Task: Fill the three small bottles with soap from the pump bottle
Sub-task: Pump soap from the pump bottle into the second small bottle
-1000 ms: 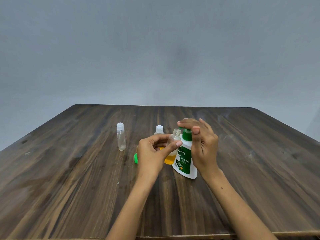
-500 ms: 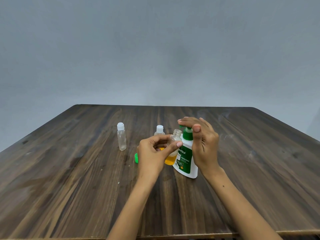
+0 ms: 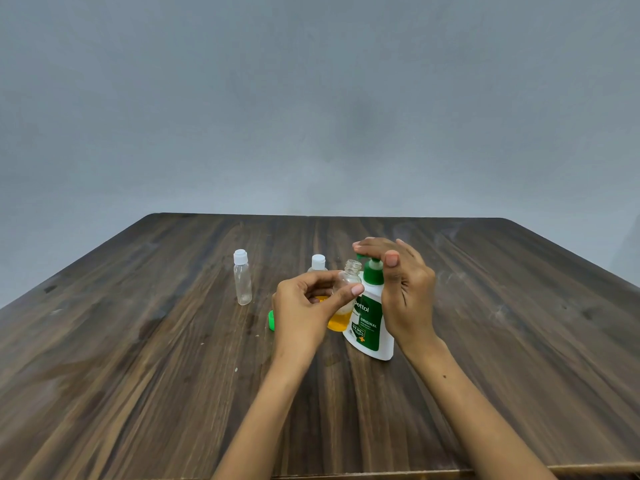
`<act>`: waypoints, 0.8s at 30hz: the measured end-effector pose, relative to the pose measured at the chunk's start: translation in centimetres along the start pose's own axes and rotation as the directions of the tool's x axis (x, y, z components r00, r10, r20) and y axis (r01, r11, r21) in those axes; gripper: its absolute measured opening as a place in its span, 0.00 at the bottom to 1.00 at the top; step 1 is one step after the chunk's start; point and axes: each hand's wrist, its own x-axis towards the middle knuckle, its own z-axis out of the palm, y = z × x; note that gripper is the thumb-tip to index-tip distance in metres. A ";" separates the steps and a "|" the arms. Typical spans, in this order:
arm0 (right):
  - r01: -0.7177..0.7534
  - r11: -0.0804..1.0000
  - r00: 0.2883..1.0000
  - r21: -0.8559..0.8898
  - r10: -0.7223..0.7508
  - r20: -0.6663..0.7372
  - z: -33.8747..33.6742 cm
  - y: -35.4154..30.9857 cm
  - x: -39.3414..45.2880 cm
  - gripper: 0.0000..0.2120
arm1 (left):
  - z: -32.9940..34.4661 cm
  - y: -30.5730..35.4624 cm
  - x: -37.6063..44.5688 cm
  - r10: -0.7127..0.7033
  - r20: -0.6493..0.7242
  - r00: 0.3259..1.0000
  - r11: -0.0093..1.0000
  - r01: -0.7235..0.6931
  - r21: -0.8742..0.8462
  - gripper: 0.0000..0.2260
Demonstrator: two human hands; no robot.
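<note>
An uncapped small bottle, partly filled with orange soap, is pinched between thumb and fingers of the left hand and held tilted with its open neck just under the spout of the pump bottle. The pump head is covered by the straight fingers of the right hand, whose palm is kept beside the white body, which stands on the wooden table. A second small bottle with a white cap is seen just behind the left hand, largely hidden by it; a third, clear and capped, stands well apart to the left. A green cap is half concealed by the left hand's edge. On the pump bottle's green label "ORIGINAL" and part of "Dettol" can be read
</note>
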 end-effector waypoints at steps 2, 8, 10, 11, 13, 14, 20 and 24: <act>0.001 1.000 1.000 0.000 -0.001 -0.006 0.1 0.1 -0.3 0.32 | 0.0 0.1 -0.1 0.004 0.006 1.000 1.000 -0.004 0.006 0.11; -0.022 0.999 0.999 0.036 0.022 -0.022 0.2 0.3 -0.5 0.33 | 0.0 -0.1 -0.3 -0.005 0.007 1.000 1.000 0.005 0.004 0.10; -0.007 1.000 1.000 0.028 0.007 -0.024 0.2 0.2 -0.3 0.33 | 0.0 -0.3 -0.3 -0.008 0.008 1.000 1.000 0.008 0.010 0.09; 0.000 1.000 1.000 0.028 0.001 -0.022 0.1 0.1 -0.2 0.32 | -0.1 -0.3 -0.3 -0.010 0.006 1.000 1.000 0.010 0.012 0.09; 0.008 1.000 1.000 0.025 -0.007 -0.023 0.1 0.1 -0.2 0.32 | 0.0 -0.3 -0.3 -0.013 0.001 1.000 1.000 0.013 0.009 0.09; 0.007 1.000 1.000 0.023 -0.006 -0.023 0.2 0.2 -0.2 0.31 | 0.0 -0.2 -0.2 -0.013 0.000 1.000 1.000 0.013 0.005 0.09; -0.013 0.997 0.999 0.081 0.017 -0.045 0.4 0.4 -0.4 0.31 | 0.1 0.0 0.0 -0.007 -0.001 1.000 1.000 0.007 0.011 0.10; -0.002 0.998 0.999 0.057 0.004 -0.037 0.3 0.2 -0.1 0.32 | 0.0 -0.1 0.0 -0.001 -0.002 1.000 1.000 0.001 0.018 0.10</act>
